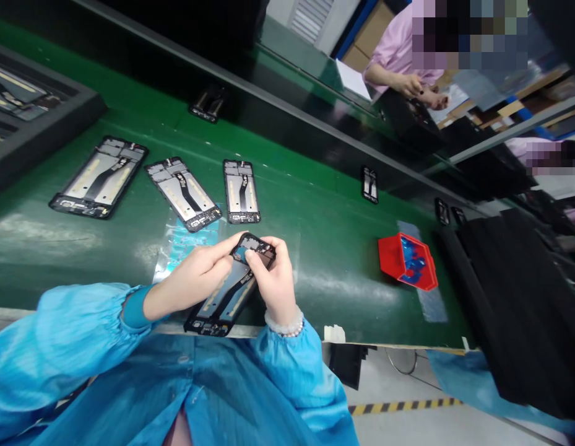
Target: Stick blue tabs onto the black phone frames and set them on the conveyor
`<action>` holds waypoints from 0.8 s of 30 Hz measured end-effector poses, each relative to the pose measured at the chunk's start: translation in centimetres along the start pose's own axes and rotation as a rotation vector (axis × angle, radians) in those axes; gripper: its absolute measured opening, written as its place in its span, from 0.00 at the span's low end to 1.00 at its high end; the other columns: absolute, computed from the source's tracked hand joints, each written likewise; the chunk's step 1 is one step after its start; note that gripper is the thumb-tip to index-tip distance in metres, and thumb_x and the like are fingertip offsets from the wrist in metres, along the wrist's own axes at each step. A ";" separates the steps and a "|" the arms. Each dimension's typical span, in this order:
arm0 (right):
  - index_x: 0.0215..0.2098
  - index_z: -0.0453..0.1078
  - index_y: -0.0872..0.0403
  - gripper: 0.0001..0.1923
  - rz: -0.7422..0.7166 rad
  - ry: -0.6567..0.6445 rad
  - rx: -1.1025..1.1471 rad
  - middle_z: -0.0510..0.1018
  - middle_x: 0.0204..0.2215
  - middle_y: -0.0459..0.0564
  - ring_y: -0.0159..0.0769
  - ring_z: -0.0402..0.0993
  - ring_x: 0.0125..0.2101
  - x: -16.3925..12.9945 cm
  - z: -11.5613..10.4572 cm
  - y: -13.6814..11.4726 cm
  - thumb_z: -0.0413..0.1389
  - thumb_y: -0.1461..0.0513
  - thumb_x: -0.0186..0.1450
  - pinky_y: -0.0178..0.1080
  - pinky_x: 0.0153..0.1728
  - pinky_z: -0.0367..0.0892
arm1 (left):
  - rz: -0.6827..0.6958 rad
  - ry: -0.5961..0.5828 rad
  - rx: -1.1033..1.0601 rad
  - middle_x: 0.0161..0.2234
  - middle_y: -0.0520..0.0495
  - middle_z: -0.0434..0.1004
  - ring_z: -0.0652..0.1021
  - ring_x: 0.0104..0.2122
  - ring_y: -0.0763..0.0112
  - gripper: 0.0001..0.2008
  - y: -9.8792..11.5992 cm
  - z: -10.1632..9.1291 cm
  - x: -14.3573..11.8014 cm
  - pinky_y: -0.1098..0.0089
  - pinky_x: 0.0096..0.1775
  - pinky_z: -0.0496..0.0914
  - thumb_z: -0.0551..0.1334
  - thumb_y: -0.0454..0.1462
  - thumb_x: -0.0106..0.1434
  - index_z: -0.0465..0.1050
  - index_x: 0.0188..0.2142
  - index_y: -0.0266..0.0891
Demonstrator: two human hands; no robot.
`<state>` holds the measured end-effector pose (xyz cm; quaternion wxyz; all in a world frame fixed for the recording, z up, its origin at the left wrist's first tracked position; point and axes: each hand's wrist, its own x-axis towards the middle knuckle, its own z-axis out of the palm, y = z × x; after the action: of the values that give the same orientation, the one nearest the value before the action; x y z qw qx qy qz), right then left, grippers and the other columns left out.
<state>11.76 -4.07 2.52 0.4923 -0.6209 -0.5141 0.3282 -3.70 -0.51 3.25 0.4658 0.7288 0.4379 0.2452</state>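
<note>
Both hands hold one phone frame tilted over the front edge of the green bench. My left hand grips its left side near the top, fingers closed on the rim. Around the upper right corner wraps my right hand, its thumb pressing on a small blue patch near the top of the frame. Beyond my hands lie similar phone frames: one upright, one slanted and one farther left. Under the slanted frame and my left forearm is a shiny blue printed sheet.
A red bin with blue pieces sits at the right on a clear strip. Dark foam trays stand at the left, stacked black trays at the right. More frames lie along the back; a co-worker in pink works across the bench.
</note>
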 end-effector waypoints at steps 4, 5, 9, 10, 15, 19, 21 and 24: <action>0.46 0.68 0.54 0.13 -0.417 0.249 -0.477 0.70 0.42 0.54 0.38 0.66 0.46 -0.8 0.3 -0.5 0.57 0.62 0.63 0.42 0.47 0.65 | -0.013 0.038 -0.119 0.55 0.50 0.72 0.70 0.56 0.60 0.26 -0.5 0.2 0.2 0.66 0.54 0.66 0.50 0.43 0.66 0.60 0.62 0.39; 0.44 0.70 0.53 0.10 -0.491 0.243 -0.555 0.72 0.40 0.52 0.37 0.66 0.44 -1.0 0.4 -0.7 0.57 0.64 0.63 0.42 0.46 0.65 | -0.033 0.039 -0.142 0.55 0.50 0.73 0.69 0.57 0.59 0.26 -0.6 0.3 0.2 0.65 0.55 0.66 0.50 0.44 0.66 0.61 0.62 0.40; 0.35 0.74 0.52 0.04 -0.646 0.167 -0.717 0.77 0.32 0.48 0.36 0.68 0.39 -1.1 0.4 -1.4 0.57 0.65 0.63 0.39 0.42 0.64 | -0.067 0.029 -0.166 0.54 0.49 0.74 0.67 0.58 0.58 0.27 -0.4 0.4 0.2 0.61 0.57 0.63 0.50 0.45 0.66 0.60 0.62 0.39; 0.34 0.74 0.53 0.03 -0.660 0.158 -0.736 0.77 0.32 0.48 0.36 0.68 0.38 -1.0 0.4 -1.5 0.57 0.65 0.64 0.39 0.40 0.63 | -0.068 0.027 -0.157 0.54 0.49 0.74 0.67 0.59 0.57 0.27 -0.4 0.4 0.2 0.61 0.57 0.63 0.50 0.45 0.66 0.60 0.62 0.38; 0.32 0.73 0.54 0.06 -0.686 0.034 -0.775 0.77 0.31 0.47 0.32 0.68 0.34 -0.1 -0.1 -2.5 0.55 0.64 0.65 0.36 0.35 0.61 | -0.052 0.010 -0.075 0.51 0.47 0.76 0.70 0.56 0.56 0.28 -0.1 0.3 0.0 0.60 0.55 0.66 0.48 0.45 0.66 0.58 0.63 0.37; 0.28 0.70 0.54 0.07 -0.765 0.037 -0.846 0.77 0.29 0.46 0.33 0.67 0.35 0.2 -0.2 -2.8 0.55 0.65 0.64 0.37 0.35 0.60 | -0.053 -0.004 -0.008 0.42 0.46 0.81 0.75 0.51 0.56 0.28 0.0 0.3 0.0 0.60 0.50 0.70 0.47 0.43 0.66 0.56 0.63 0.34; 0.27 0.69 0.54 0.07 -0.807 0.045 -0.862 0.77 0.29 0.47 0.35 0.67 0.36 0.3 0.0 -2.6 0.56 0.66 0.64 0.38 0.36 0.61 | -0.036 0.001 0.010 0.41 0.45 0.81 0.76 0.49 0.56 0.28 0.0 0.3 0.0 0.62 0.48 0.72 0.46 0.42 0.66 0.57 0.63 0.33; 0.27 0.68 0.55 0.06 -0.790 0.100 -0.798 0.76 0.30 0.48 0.36 0.67 0.38 0.5 0.2 -2.2 0.55 0.67 0.62 0.38 0.38 0.62 | -0.016 0.024 0.015 0.43 0.44 0.81 0.77 0.47 0.57 0.28 0.0 0.5 0.0 0.63 0.47 0.72 0.47 0.42 0.66 0.57 0.63 0.34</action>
<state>10.97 -3.60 4.54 0.3286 -0.5340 -0.7680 -0.1307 -3.30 -0.78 3.07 0.4568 0.7258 0.4514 0.2468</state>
